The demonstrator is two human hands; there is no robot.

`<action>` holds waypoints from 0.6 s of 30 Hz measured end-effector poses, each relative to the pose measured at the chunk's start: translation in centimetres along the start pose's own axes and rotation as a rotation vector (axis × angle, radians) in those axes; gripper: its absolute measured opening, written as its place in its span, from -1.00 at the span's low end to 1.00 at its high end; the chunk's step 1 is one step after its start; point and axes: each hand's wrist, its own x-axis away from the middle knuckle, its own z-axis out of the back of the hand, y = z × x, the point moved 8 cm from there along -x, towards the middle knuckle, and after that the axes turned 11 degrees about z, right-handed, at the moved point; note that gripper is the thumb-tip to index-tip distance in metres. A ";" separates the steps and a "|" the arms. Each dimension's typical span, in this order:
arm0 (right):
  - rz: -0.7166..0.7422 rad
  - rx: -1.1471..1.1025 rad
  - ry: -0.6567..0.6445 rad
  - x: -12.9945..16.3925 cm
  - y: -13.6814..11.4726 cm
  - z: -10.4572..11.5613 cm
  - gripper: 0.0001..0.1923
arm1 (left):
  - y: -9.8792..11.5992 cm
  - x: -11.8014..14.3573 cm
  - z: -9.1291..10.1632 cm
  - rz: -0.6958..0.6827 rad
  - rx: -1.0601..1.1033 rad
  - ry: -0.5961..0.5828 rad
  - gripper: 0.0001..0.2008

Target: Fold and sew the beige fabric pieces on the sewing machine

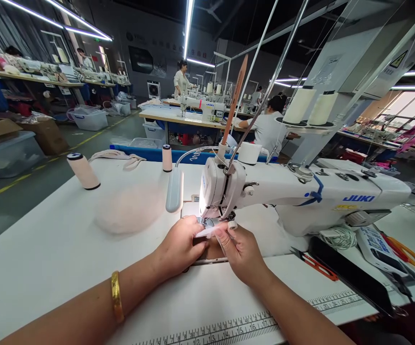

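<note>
My left hand point(182, 243) and my right hand point(244, 251) are close together in front of the needle area of a white sewing machine point(222, 187). Between them is a small piece of pale pink fabric point(207, 232), pinched by the fingers of both hands. Its far end reaches toward the presser foot, where the lamp makes it bright. Just how the fabric sits under the foot is hidden by my fingers. To the left, a sheer pale pink heap of material point(130, 208) lies on the white table point(49, 254).
Pink thread cones point(83, 171) stand at the back left, near a lamp point(175, 190) on a bent neck. To the right lie orange-handled snips point(320, 267), a black phone point(349, 273) and a power strip point(382, 251). A printed ruler point(229, 330) runs along the front edge. Other people work behind.
</note>
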 end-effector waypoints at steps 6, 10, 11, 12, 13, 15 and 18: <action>-0.043 0.084 -0.127 0.5 0.5 -0.4 -0.62 | 0.8 0.0 0.5 -0.099 0.028 0.000 -0.70; 0.057 0.197 -0.402 1.0 0.0 -1.2 -0.55 | 1.5 1.9 0.4 -0.222 -0.091 0.016 -0.64; 0.106 0.208 -0.482 1.2 -0.4 -1.6 -0.55 | 1.5 2.5 0.2 -0.241 -0.124 0.024 -0.67; 0.144 0.214 -0.550 1.4 -0.7 -1.8 -0.56 | 1.6 3.1 0.1 -0.255 -0.151 0.028 -0.70; 0.166 0.219 -0.600 1.7 -0.9 -2.0 -0.57 | 1.6 3.7 0.0 -0.266 -0.173 0.029 -0.73; 0.164 0.237 -0.647 1.9 -1.1 -2.1 -0.59 | 1.7 4.4 -0.4 -0.272 -0.206 0.017 -0.75; 0.150 0.270 -0.669 2.2 -1.2 -2.2 -0.61 | 1.8 4.5 -0.4 -0.282 -0.225 0.024 -0.75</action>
